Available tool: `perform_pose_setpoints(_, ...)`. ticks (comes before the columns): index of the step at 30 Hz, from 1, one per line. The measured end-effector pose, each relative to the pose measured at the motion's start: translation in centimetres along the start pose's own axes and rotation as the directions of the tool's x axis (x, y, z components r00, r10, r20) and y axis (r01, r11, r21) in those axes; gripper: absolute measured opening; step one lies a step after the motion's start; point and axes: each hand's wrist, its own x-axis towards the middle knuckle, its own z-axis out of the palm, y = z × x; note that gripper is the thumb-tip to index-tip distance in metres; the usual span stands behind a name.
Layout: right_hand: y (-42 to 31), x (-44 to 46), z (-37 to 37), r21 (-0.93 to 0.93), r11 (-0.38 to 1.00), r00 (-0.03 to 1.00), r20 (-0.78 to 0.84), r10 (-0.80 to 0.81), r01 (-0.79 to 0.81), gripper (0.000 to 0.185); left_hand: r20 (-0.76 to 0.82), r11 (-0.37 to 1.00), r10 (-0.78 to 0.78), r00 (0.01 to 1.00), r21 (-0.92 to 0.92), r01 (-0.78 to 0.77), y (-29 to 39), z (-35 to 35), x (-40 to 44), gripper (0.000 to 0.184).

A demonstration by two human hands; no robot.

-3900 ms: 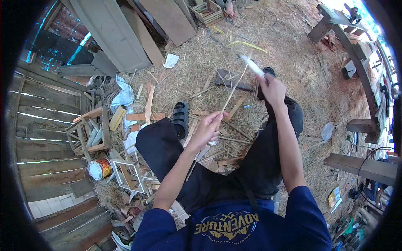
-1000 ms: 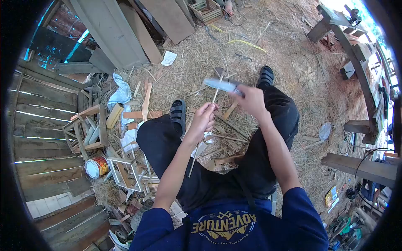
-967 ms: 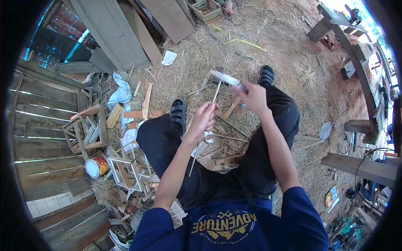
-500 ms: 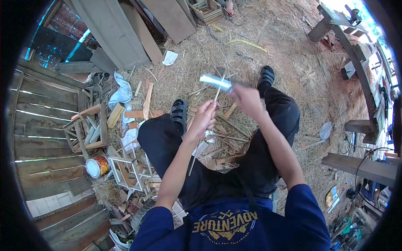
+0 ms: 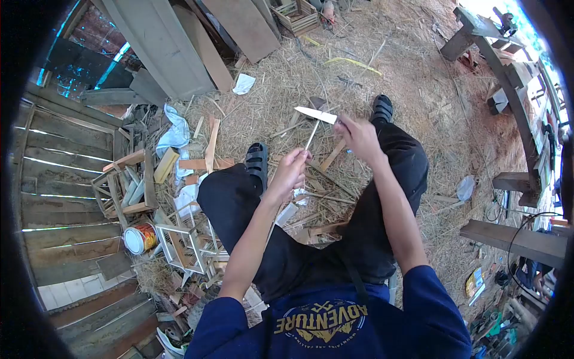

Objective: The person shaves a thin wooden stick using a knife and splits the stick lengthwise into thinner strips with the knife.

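My left hand (image 5: pixel 290 173) is closed around a thin pale wooden stick (image 5: pixel 311 134), whose upper end points up and away from me. In my right hand (image 5: pixel 358 139) is a knife (image 5: pixel 315 114), its handle mostly covered by my fingers. The broad, bright blade points left and lies across the stick near its upper end. Below my left hand the stick's lower part runs down toward my lap, partly hidden by my wrist.
Wood shavings and straw cover the ground between my sandals (image 5: pixel 256 163). Left are a paint can (image 5: pixel 140 238), a white wooden frame (image 5: pixel 179 248) and a plank wall (image 5: pixel 69 191). Boards (image 5: pixel 158 45) lean at the upper left; a workbench (image 5: pixel 508 78) stands right.
The knife was blurred in motion half a second ago and now shows sharply, slightly right of its earlier place. A pale sliver now appears on the ground by the yellow strip. My left hand barely moved.
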Motion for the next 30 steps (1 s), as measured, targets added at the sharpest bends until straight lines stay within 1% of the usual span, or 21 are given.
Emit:
perform_pose_setpoints(1,0.5,0.4,-0.1,-0.049,0.999,0.996,-0.088,0.010,-0.014,0.023,0.017,1.000,0.016,1.000,-0.005,-0.016,0.0,-0.1,0.4,0.020)
perform_pose_setpoints(2,0.3,0.0,0.3,-0.030,0.999,0.999,-0.042,-0.032,0.031,0.023,0.016,0.998,0.037,0.999,-0.045,-0.036,-0.1,0.2,0.8,0.020)
perform_pose_setpoints(5,-1.6,-1.3,1.4,0.032,0.983,0.979,0.091,-0.182,0.179,0.024,-0.029,0.999,-0.006,1.000,-0.033,0.005,-0.6,0.5,0.5,0.021)
perform_pose_setpoints(6,-2.3,-1.4,1.1,0.105,0.956,0.962,-0.006,-0.275,0.274,0.024,-0.011,1.000,-0.029,1.000,0.001,0.029,-0.5,0.2,0.2,0.021)
perform_pose_setpoints(8,-0.5,-0.2,0.2,0.040,0.998,0.998,-0.012,-0.056,0.056,0.025,0.013,1.000,-0.007,1.000,0.008,0.007,-0.7,0.1,-0.1,0.021)
perform_pose_setpoints(9,0.1,0.2,-0.3,0.005,0.998,0.998,-0.024,0.058,-0.058,0.025,0.030,1.000,0.005,1.000,0.014,-0.005,-0.6,0.2,-0.1,0.022)
perform_pose_setpoints(10,-0.3,0.4,0.4,-0.047,0.995,0.994,-0.077,0.082,-0.086,0.027,0.028,0.999,0.024,0.999,0.024,-0.025,-0.5,0.4,0.2,0.022)
perform_pose_setpoints(12,-1.3,-0.4,0.5,0.055,0.994,0.992,-0.078,0.102,-0.098,0.028,0.015,0.997,0.067,0.998,0.039,-0.068,-0.4,1.0,0.8,0.023)
perform_pose_setpoints(13,-2.3,-0.4,0.1,0.107,0.990,0.992,-0.074,0.101,-0.093,0.029,-0.028,0.969,0.178,0.984,0.177,-0.171,-0.8,1.0,1.0,0.023)
perform_pose_setpoints(14,-3.1,-0.8,-0.7,0.111,0.994,0.993,-0.118,0.006,0.007,0.028,-0.055,0.914,0.286,0.957,0.316,-0.255,-1.8,0.8,1.5,0.024)
perform_pose_setpoints(15,-3.9,-0.9,-1.3,0.166,0.979,0.987,-0.093,0.134,-0.117,0.026,-0.062,0.832,0.390,0.919,0.451,-0.323,-3.1,0.4,2.1,0.026)
perform_pose_setpoints(16,-4.6,-1.1,-1.8,0.214,0.946,0.964,-0.062,0.260,-0.241,0.025,-0.042,0.697,0.519,0.854,0.599,-0.394,-3.6,0.0,2.5,0.029)
perform_pose_setpoints(17,-4.9,-1.3,-2.2,0.259,0.895,0.924,-0.024,0.382,-0.363,0.023,-0.055,0.718,0.456,0.888,0.611,-0.332,-4.3,-0.4,2.7,0.028)
perform_pose_setpoints(18,-4.7,-0.9,-2.3,0.238,0.868,0.883,-0.073,0.463,-0.435,0.022,-0.068,0.734,0.390,0.918,0.625,-0.266,-3.2,0.2,1.7,0.027)
perform_pose_setpoints(19,-4.1,-0.5,-2.2,0.223,0.887,0.884,-0.151,0.442,-0.405,0.023,-0.082,0.744,0.323,0.943,0.638,-0.199,-2.4,0.7,1.0,0.025)
perform_pose_setpoints(21,-2.8,0.0,-2.1,0.186,0.920,0.870,-0.304,0.389,-0.346,0.025,-0.089,0.725,0.350,0.932,0.656,-0.209,-2.1,1.5,0.6,0.026)
perform_pose_setpoints(22,-2.5,0.1,-2.1,0.200,0.892,0.860,-0.247,0.446,-0.405,0.030,-0.091,0.715,0.366,0.926,0.665,-0.217,-2.0,1.7,0.6,0.026)
perform_pose_setpoints(25,-2.1,-0.3,-1.1,0.198,0.904,0.848,-0.316,0.425,-0.379,0.032,-0.040,0.718,0.357,0.933,0.651,-0.247,-2.1,1.9,0.6,0.027)
perform_pose_setpoints(28,-1.7,-0.8,-0.5,0.181,0.914,0.868,-0.292,0.401,-0.362,0.031,0.012,0.705,0.397,0.918,0.636,-0.313,-2.9,1.7,1.0,0.028)
perform_pose_setpoints(30,-1.3,-0.8,0.0,0.307,0.857,0.853,-0.200,0.483,-0.414,0.029,0.002,0.709,0.398,0.917,0.634,-0.309,-3.0,1.7,1.0,0.028)
